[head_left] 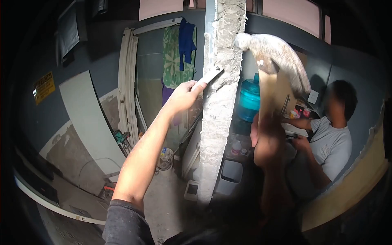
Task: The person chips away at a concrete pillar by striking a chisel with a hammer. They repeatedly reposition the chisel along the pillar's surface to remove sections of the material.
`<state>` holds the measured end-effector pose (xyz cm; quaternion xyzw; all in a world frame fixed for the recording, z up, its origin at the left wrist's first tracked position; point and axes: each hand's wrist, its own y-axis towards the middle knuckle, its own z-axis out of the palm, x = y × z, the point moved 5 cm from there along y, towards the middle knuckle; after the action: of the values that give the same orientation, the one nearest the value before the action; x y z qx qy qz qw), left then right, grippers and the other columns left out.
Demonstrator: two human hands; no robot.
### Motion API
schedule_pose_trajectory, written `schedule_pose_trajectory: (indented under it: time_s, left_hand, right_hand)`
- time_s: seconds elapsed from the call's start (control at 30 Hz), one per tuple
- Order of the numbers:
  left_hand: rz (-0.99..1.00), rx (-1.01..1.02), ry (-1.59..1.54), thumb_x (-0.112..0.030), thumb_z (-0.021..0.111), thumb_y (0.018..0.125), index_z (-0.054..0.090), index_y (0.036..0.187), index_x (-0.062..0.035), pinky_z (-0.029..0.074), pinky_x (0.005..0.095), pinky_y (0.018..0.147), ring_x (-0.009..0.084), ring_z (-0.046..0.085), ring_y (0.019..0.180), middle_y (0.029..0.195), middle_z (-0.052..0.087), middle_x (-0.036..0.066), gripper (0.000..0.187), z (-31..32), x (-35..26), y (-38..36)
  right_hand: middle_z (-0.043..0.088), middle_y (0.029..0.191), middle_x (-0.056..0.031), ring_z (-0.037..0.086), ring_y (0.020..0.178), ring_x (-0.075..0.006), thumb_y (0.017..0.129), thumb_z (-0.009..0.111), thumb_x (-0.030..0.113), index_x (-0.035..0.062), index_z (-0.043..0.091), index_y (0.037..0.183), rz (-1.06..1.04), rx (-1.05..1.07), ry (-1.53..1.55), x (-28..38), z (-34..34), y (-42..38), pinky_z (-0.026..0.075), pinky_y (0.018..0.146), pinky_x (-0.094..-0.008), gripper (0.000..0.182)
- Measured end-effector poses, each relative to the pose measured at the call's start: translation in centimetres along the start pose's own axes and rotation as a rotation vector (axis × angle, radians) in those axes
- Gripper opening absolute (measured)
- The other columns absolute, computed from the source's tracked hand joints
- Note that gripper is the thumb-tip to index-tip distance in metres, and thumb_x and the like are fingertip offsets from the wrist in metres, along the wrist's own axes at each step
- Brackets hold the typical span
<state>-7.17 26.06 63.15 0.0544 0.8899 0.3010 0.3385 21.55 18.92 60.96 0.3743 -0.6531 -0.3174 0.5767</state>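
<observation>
**Chisel and hammer at the rough concrete post**

The concrete post [218, 114] stood upright at centre. Right of it, the hammer [277, 57], head touching the post near its top, was gripped by the blurred right hand [267, 141]. Left of the post, the left hand [183, 96] had its fingers closed on a chisel [209, 76], tip against the post.

Head view. Left hand [183, 96] presses a flat chisel [209, 76] against a rough concrete column [218, 106]. Right hand [267, 141], blurred, grips the wooden handle of a mortar-caked hammer [277, 55] whose head touches the column. Behind: blue water jug [249, 100], seated person [330, 139].
</observation>
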Motion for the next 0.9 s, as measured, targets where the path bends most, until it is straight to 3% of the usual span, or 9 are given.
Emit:
schedule_pose_trajectory:
  time_s: [0.07, 0.17, 0.27, 0.33, 0.4, 0.43, 0.53, 0.63, 0.9]
  left_hand:
    - [-0.081, -0.003, -0.462, -0.034, 0.060, 0.099, 0.062, 0.105, 0.0002, 0.050, 0.0302, 0.056, 0.0126, 0.064, 0.060, 0.078, 0.067, 0.008, 0.035, 1.0, 1.3, -2.6]
    - [-0.122, -0.184, -0.464, -0.022, 0.059, 0.101, 0.052, 0.112, -0.0039, 0.047, 0.0268, 0.053, 0.0078, 0.056, 0.060, 0.075, 0.057, 0.001, 0.023, 2.8, 2.7, -7.2]
    - [0.115, -0.375, -0.133, -0.018, 0.068, 0.093, 0.044, 0.117, -0.0056, 0.047, 0.0329, 0.055, 0.0134, 0.059, 0.059, 0.073, 0.060, 0.005, 0.036, 4.3, 4.6, -8.2]
    - [0.087, -0.360, -0.073, -0.018, 0.068, 0.093, 0.044, 0.115, -0.0053, 0.047, 0.0349, 0.057, 0.0175, 0.060, 0.060, 0.074, 0.061, 0.008, 0.035, 4.7, 4.2, -7.5]
    - [0.124, -0.393, 0.007, -0.019, 0.066, 0.092, 0.048, 0.107, -0.0044, 0.049, 0.0415, 0.061, 0.0324, 0.062, 0.063, 0.076, 0.063, 0.015, 0.027, 4.6, 2.7, -6.3]
    - [0.132, -0.399, 0.009, -0.019, 0.066, 0.092, 0.048, 0.107, -0.0044, 0.049, 0.0415, 0.061, 0.0324, 0.062, 0.063, 0.076, 0.063, 0.015, 0.027, 4.4, 2.7, -5.4]
    - [0.217, -0.346, 0.204, -0.024, 0.062, 0.088, 0.056, 0.104, -0.0058, 0.051, 0.0521, 0.078, 0.0458, 0.064, 0.090, 0.096, 0.068, 0.023, 0.024, 4.3, 3.0, -2.0]
    - [0.020, -0.136, 0.173, -0.023, 0.062, 0.086, 0.057, 0.101, -0.0041, 0.051, 0.0523, 0.079, 0.0470, 0.064, 0.090, 0.091, 0.069, 0.024, 0.025, 5.3, 5.1, 0.9]
    - [-0.079, -0.079, 0.060, -0.029, 0.063, 0.082, 0.071, 0.099, -0.0028, 0.053, 0.0466, 0.085, 0.0418, 0.068, 0.094, 0.093, 0.070, 0.025, 0.032, 6.1, 4.9, 1.9]
  right_hand:
    - [0.050, 0.059, -0.0042, 0.052, 0.052, -0.0132, 0.107, 0.040, 0.039, 0.0013, 0.054, 0.090, 0.011, 0.023, -0.046, -1.2, 0.1, -1.8, 0.039, 0.049, -0.0305, 0.044]
    - [0.051, 0.059, -0.0026, 0.051, 0.052, -0.0119, 0.104, 0.040, 0.048, 0.0017, 0.054, 0.089, 0.177, 0.074, 0.054, -4.9, 1.5, -7.8, 0.039, 0.048, -0.0296, 0.051]
    - [0.050, 0.059, -0.0010, 0.049, 0.051, -0.0101, 0.103, 0.039, 0.051, 0.0020, 0.055, 0.089, 0.387, 0.069, 0.183, -9.6, 2.9, -12.0, 0.038, 0.048, -0.0282, 0.054]
    - [0.049, 0.059, -0.0003, 0.047, 0.050, -0.0094, 0.103, 0.038, 0.049, 0.0018, 0.055, 0.090, 0.467, 0.092, 0.184, -10.4, 3.3, -12.1, 0.037, 0.047, -0.0271, 0.052]
    - [0.048, 0.059, -0.0003, 0.046, 0.049, -0.0085, 0.103, 0.039, 0.051, 0.0017, 0.055, 0.091, 0.444, 0.075, 0.212, -10.3, 3.7, -10.7, 0.036, 0.046, -0.0259, 0.053]
    - [0.047, 0.059, -0.0004, 0.045, 0.048, -0.0077, 0.103, 0.040, 0.054, 0.0015, 0.055, 0.093, 0.433, 0.057, 0.241, -10.1, 3.9, -9.9, 0.035, 0.045, -0.0246, 0.055]
    - [0.047, 0.060, -0.0010, 0.043, 0.049, -0.0070, 0.102, 0.040, 0.056, 0.0020, 0.053, 0.090, 0.290, 0.058, 0.211, -8.7, 3.8, -6.9, 0.034, 0.045, -0.0244, 0.057]
    - [0.047, 0.061, -0.0022, 0.042, 0.051, -0.0073, 0.101, 0.039, 0.060, 0.0021, 0.050, 0.087, 0.116, 0.007, 0.331, -7.5, 4.0, -4.0, 0.032, 0.046, -0.0241, 0.060]
    - [0.046, 0.063, -0.0034, 0.044, 0.055, -0.0099, 0.098, 0.035, 0.068, 0.0009, 0.046, 0.083, -0.141, -0.045, 0.209, -3.2, 2.5, -0.4, 0.033, 0.049, -0.0255, 0.070]
